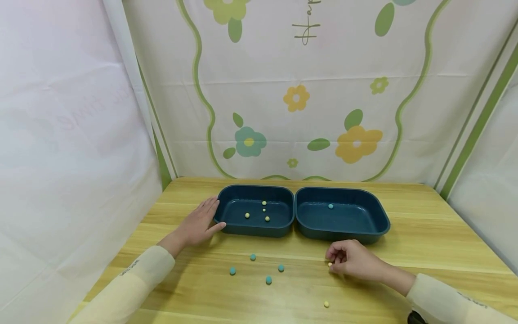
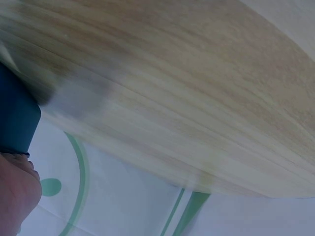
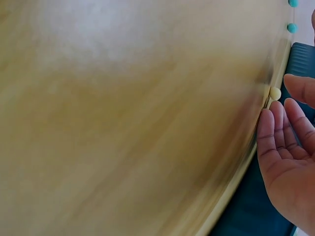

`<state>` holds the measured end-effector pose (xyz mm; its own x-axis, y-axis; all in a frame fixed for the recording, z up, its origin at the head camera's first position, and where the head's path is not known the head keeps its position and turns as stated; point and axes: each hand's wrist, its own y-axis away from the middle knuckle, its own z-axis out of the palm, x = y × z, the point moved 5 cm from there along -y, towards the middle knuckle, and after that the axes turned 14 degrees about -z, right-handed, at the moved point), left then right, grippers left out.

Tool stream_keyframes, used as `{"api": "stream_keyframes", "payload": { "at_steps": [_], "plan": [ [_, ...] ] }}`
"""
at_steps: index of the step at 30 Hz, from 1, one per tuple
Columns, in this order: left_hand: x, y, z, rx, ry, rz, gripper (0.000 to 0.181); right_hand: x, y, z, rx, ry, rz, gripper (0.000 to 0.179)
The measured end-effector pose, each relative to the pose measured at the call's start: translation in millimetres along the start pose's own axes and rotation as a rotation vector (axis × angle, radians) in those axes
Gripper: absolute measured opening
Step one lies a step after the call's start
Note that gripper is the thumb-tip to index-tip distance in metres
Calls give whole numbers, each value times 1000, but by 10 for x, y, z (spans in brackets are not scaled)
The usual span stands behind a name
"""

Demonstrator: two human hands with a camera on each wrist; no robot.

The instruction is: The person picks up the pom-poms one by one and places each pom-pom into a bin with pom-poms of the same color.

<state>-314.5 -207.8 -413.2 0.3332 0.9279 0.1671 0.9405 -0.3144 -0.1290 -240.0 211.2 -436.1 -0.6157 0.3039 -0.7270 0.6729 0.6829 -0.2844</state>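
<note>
Toward the lower right of the head view, curls the right hand point(image 1: 356, 261) partly around a yellow ball point(image 1: 329, 264), thumb and fingertips close about it; cannot tell whether gripped or only touched. At left of centre, rests the left hand point(image 1: 199, 225), fingers straight and unclosed, on the outer end of the left tray point(image 1: 256, 230), thumb over its front rim.

Seems to turn on one relation: ball on the frame-left side of the right palm, at its fingertips, well apart from the left hand; round, so without a long axis to line up.

Just above in the frame, front wall of the right tray point(image 1: 323, 234), probably limiting the knuckles there. Toward frame left, a stretch of wooden table point(image 1: 303, 252) for sideways movement, then four loose blue balls point(image 1: 269, 280) at lower centre. Near the bottom edge, a second yellow ball point(image 1: 326, 304), well apart. Inside the left tray, four smaller-looking yellow balls point(image 1: 247, 215); inside the right, one blue ball point(image 1: 330, 206).
</note>
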Motion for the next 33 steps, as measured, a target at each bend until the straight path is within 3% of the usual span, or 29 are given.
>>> {"api": "stream_keyframes", "payload": {
  "at_steps": [9,21,33],
  "plan": [
    [-5,-9,1,-3,-2,-5,82,48,-21,20,-40,-9,17,16],
    [-8,-10,-6,4,-6,-5,82,34,-59,27,-45,59,25,13],
    [-10,-14,6,8,-8,2,82,61,-53,42,-44,60,55,12]
  ]
}}
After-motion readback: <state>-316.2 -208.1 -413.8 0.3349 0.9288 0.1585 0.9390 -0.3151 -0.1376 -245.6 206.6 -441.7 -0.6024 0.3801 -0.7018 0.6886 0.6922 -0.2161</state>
